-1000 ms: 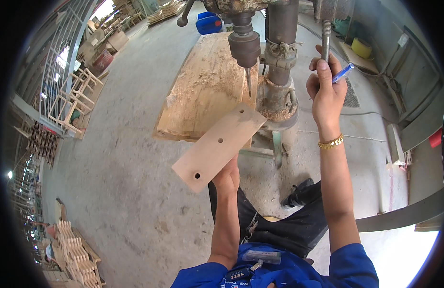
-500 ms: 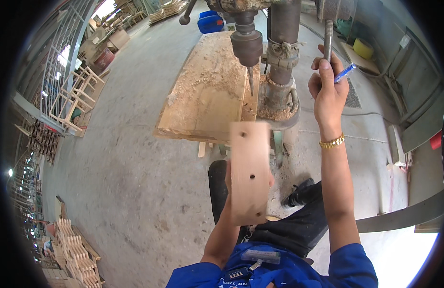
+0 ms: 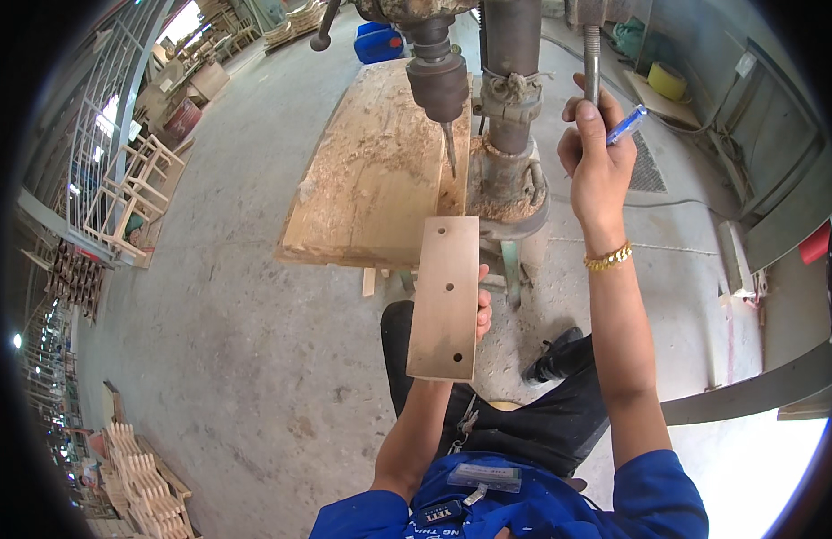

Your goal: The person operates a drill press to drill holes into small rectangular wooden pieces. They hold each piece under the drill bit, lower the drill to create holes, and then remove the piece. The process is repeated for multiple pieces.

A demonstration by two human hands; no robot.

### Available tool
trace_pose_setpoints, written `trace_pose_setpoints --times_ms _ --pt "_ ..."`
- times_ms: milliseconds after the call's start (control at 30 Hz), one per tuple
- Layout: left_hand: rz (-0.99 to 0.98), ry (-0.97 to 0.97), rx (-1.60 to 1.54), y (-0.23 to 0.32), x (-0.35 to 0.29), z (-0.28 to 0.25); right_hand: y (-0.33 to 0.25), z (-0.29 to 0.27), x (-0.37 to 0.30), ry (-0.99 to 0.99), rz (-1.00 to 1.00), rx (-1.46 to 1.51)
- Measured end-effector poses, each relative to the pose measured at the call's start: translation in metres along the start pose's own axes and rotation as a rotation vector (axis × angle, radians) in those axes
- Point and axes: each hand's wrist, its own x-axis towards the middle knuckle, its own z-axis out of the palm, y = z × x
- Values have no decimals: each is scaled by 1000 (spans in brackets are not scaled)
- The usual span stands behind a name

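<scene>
My left hand [image 3: 483, 310] grips a flat wooden board [image 3: 441, 305] from behind; only its fingers show past the right edge. Three dark round holes run along the board's face. Its far end comes close to the drill press table's front, with the drill bit [image 3: 450, 148] hanging farther back, under the chuck [image 3: 438, 88]. To the right, my right hand [image 3: 601, 148] is wrapped round the threaded metal lever [image 3: 593, 67] of the drill press. A blue pen [image 3: 626, 125] sticks out from between the fingers of that hand.
Wood shavings cover much of the wooden work table [image 3: 319, 229]. Behind the bit stands the thick press column [image 3: 512, 54]. A blue container [image 3: 377, 43] is at the back. Wooden frames [image 3: 142, 193] and stacked wooden parts [image 3: 145, 476] stand along the left.
My left hand has raised the board slightly and tilted it, its near end swinging left. My right hand keeps its hold on the lever. The whole view has shifted a little.
</scene>
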Motion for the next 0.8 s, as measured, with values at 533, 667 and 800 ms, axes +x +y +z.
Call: trace_pose_setpoints --times_ms 533,667,800 --pt "373 -70 118 -45 -12 -15 2 -1 3 -12 -24 5" --pt "515 6 307 -48 2 27 2 -6 0 0 8 5" --pt "852 12 617 -19 1 14 -1 -3 2 -2 16 56"
